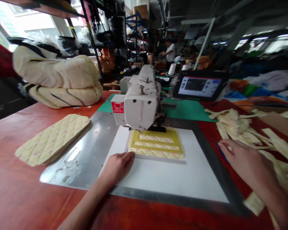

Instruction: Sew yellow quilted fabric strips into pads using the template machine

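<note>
My left hand [119, 164] lies on the white plate [153, 179], its fingers flat and their tips at the near left corner of a yellow-checked quilted fabric piece [156, 154]. Over that piece sits a yellow slotted template [158, 138], partly beneath the head of a sewing machine [141, 105]. On the right, my right hand [244, 159] is closed around a small blue tool [222, 154], mostly hidden by the fingers; its kind is unclear. Beside that hand lie loose pale yellow fabric strips [232, 123].
A stack of quilted pieces [54, 139] rests at left on the metal bed. Behind it are large cream fabric bundles [60, 80]. A control screen [199, 86] and a white thread cone [172, 69] stand behind the machine. Another person [170, 52] is farther back.
</note>
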Demonstrator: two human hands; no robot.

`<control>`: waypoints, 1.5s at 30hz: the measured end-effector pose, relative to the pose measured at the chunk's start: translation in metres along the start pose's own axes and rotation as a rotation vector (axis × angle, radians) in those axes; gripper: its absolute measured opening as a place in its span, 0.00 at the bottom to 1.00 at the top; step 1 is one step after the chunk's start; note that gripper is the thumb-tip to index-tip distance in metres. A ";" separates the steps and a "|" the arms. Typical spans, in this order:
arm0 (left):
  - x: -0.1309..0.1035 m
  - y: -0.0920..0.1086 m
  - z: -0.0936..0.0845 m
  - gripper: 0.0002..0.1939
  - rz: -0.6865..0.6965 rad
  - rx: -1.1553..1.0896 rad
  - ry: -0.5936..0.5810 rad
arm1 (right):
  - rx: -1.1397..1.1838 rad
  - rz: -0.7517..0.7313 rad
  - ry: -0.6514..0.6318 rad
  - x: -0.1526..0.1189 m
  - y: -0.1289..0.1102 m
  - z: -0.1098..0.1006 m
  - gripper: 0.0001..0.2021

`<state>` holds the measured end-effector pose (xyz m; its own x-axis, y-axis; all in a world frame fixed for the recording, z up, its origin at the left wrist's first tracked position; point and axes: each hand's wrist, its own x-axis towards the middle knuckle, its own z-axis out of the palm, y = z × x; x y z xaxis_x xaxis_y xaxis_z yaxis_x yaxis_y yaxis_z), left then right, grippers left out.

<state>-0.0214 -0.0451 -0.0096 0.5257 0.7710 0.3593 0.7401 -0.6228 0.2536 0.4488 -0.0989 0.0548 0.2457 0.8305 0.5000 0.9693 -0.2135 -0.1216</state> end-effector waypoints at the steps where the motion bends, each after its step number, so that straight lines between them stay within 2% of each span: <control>1: -0.001 -0.001 0.001 0.16 0.015 0.007 0.022 | -0.105 0.037 -0.057 0.012 0.017 -0.005 0.18; 2: -0.002 -0.002 0.002 0.16 0.033 0.016 0.043 | -0.158 0.105 -0.091 0.022 0.032 -0.008 0.15; 4: -0.003 -0.008 0.005 0.16 0.059 0.035 0.080 | -0.033 0.128 -0.310 0.037 0.056 -0.008 0.13; 7: -0.003 -0.018 0.010 0.16 0.065 0.047 0.069 | 0.063 0.141 -0.411 0.044 0.074 0.010 0.15; 9: -0.004 -0.020 0.010 0.16 0.078 0.026 0.057 | 0.101 0.176 -0.400 0.042 0.076 0.023 0.11; 11: -0.006 -0.017 0.007 0.18 0.055 -0.018 0.051 | 0.138 0.227 -0.364 0.043 0.076 0.026 0.10; 13: -0.008 -0.008 0.003 0.20 0.003 -0.079 0.057 | 0.179 0.283 -0.298 0.047 0.075 0.016 0.11; 15: -0.008 0.008 0.000 0.21 -0.058 -0.188 0.085 | 0.210 0.326 -0.209 0.051 0.068 -0.002 0.13; 17: -0.004 0.027 0.000 0.24 -0.126 -0.415 0.093 | 0.318 0.345 -0.132 0.047 0.044 -0.021 0.16; 18: -0.001 0.037 0.001 0.27 -0.184 -0.584 0.069 | 0.400 0.336 -0.123 0.041 0.025 -0.029 0.17; 19: 0.004 0.048 0.003 0.32 -0.258 -0.783 0.021 | 0.670 0.345 -0.113 0.030 0.000 -0.034 0.18; 21: 0.016 0.067 0.005 0.39 -0.448 -1.202 -0.102 | 1.126 0.330 -0.283 -0.004 -0.059 -0.036 0.24; 23: 0.029 0.080 0.005 0.41 -0.621 -1.516 -0.166 | 1.414 0.396 -0.533 -0.051 -0.119 -0.031 0.27; 24: 0.035 0.084 0.004 0.40 -0.673 -1.601 -0.161 | 1.524 0.447 -0.668 -0.076 -0.145 -0.026 0.28; 26: 0.044 0.084 0.002 0.36 -0.724 -1.613 -0.091 | 1.670 0.531 -0.916 -0.124 -0.182 -0.014 0.31; 28: 0.047 0.080 0.002 0.31 -0.736 -1.529 -0.010 | 1.719 0.575 -1.105 -0.156 -0.199 -0.002 0.34; 30: 0.045 0.075 0.004 0.28 -0.719 -1.471 0.041 | 1.681 0.551 -1.183 -0.164 -0.203 0.008 0.35; 32: 0.040 0.074 0.008 0.26 -0.678 -1.451 0.053 | 1.586 0.486 -1.086 -0.150 -0.201 0.016 0.33; 34: 0.037 0.076 0.012 0.24 -0.625 -1.416 0.051 | 1.482 0.407 -0.885 -0.121 -0.199 0.022 0.31; 36: 0.035 0.078 0.016 0.23 -0.568 -1.366 0.047 | 1.428 0.325 -0.750 -0.092 -0.200 0.028 0.29; 39: 0.033 0.078 0.021 0.24 -0.532 -1.338 0.053 | 1.425 0.268 -0.688 -0.067 -0.205 0.037 0.25; 42: 0.031 0.075 0.024 0.24 -0.545 -1.401 0.048 | 1.446 0.267 -0.673 -0.066 -0.209 0.043 0.24; 45: 0.028 0.074 0.023 0.19 -0.522 -1.415 0.046 | 1.488 0.269 -0.707 -0.070 -0.210 0.042 0.23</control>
<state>0.0578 -0.0662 -0.0011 0.3055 0.9519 -0.0216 -0.1834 0.0811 0.9797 0.2282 -0.0905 0.0094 -0.0529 0.9955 -0.0787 -0.0407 -0.0809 -0.9959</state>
